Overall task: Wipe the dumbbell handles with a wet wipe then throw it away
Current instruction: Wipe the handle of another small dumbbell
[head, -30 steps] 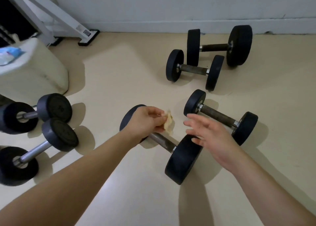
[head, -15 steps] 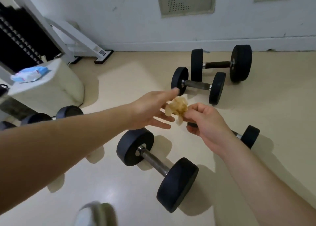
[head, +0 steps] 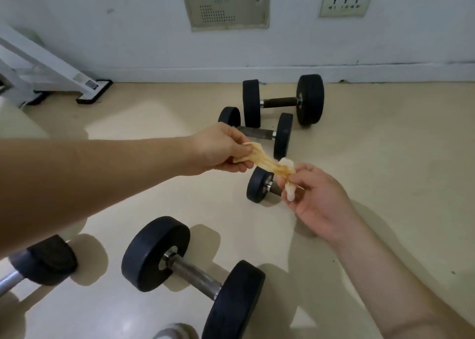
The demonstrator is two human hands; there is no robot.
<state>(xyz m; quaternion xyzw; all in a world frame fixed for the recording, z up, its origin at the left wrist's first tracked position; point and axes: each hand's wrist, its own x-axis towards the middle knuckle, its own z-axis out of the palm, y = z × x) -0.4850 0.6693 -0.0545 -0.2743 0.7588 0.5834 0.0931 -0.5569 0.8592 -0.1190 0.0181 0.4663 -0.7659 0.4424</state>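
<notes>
- L hand (head: 218, 149) + R hand (head: 317, 197) each pinch 1 end of wet wipe (head: 267, 162), stretched btwn them.
- Dumbbell (head: 192, 274) on floor (head: 385, 158) below.

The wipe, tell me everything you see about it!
The wipe is a thin, soft sheet, pulled out and twisted into a crumpled strand. Its middle is stained yellow-brown; the end by the right hand looks whiter. The left hand pinches one end and the right hand pinches the other. It hangs in the air over the floor, touching nothing else.
</notes>
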